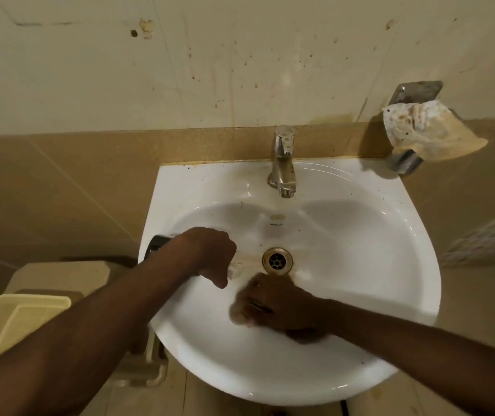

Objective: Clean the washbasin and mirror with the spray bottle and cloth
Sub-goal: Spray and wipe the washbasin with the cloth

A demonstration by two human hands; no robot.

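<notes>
The white washbasin [345,265] fills the middle of the view, with a brass drain [277,261] and brownish stains around it. My left hand [210,253] hovers in the bowl left of the drain. It is closed in a fist, and a small white object [234,270] pokes out under its fingers. My right hand [273,304] is blurred and presses on the bowl just below the drain. It is closed on a pale wad, apparently the cloth [238,316]. No mirror is in view.
A chrome tap [283,163] stands at the basin's back. A dark object [157,244] lies on the left rim behind my forearm. A metal wall holder with a stained rag [429,130] hangs at the upper right. A cream tray [15,322] sits low left. The wall is spattered.
</notes>
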